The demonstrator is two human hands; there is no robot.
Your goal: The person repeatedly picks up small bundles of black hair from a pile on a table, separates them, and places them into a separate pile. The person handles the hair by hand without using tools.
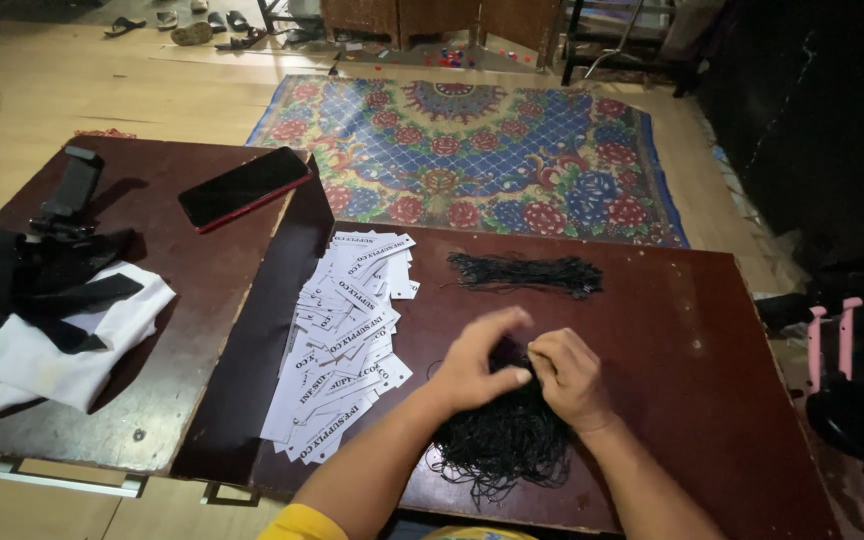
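The person's left hand (pixel 477 362) and right hand (pixel 567 378) meet over a tangled heap of thin black string loops (pixel 502 440) that lies on the dark reddish-brown wooden tabletop (pixel 692 370), near its front edge. Both hands rest on the far end of this heap. The left hand's fingers (pixel 507 322) curl inward with the thumb pressed toward them, pinching some of the black strings. The right hand's fingers are bent down and closed over strands of the same heap, just beside the left thumb, so that the two hands nearly touch.

To the left of the heap, a spread of white rectangular paper tags with black print (pixel 344 335) lies fanned out in an overlapping column, close to the left hand but apart from it. Beyond the heap, farther from the person, a smaller neat bundle of black strings (pixel 524 272) lies stretched crosswise.

Well to the left of the heap stands a second dark tabletop (pixel 172 330), carrying a black smartphone with a red edge (pixel 243 187), a black phone clamp (pixel 67 195) and folded white cloth with black fabric on it (pixel 52 335). Far beyond the heap, a blue patterned rug with red flowers (pixel 482 150) covers the pale wooden floor (pixel 72 90)
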